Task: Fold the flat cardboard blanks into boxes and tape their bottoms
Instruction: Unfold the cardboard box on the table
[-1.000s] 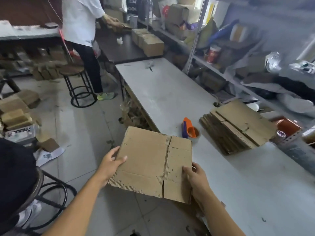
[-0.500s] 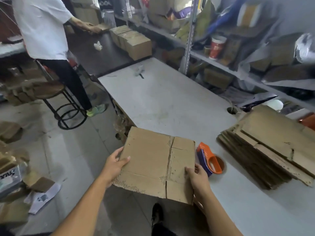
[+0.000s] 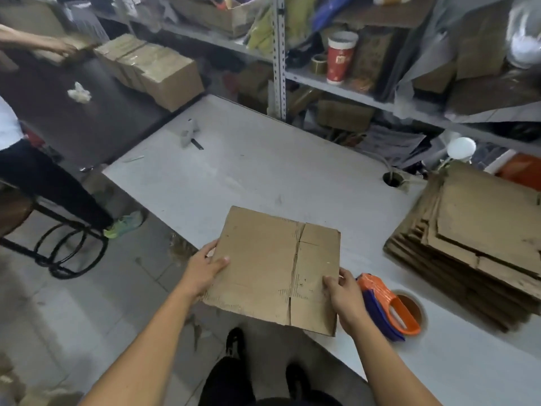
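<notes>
Head view puts the grey worktop (image 3: 263,171) across the middle of your sight, running from 11 o'clock down to 4 o'clock. At 3 o'clock on it lies the stack of flat blanks (image 3: 474,247). Dead centre you hold one flat cardboard blank (image 3: 275,268) over the worktop's near edge, still unfolded. Your left hand (image 3: 202,271) grips its left edge, thumb on top. Your right hand (image 3: 347,294) pinches its right edge, thumb on top. Just beside that hand, at 4 o'clock, the orange and blue tape dispenser (image 3: 386,306) rests on the worktop.
</notes>
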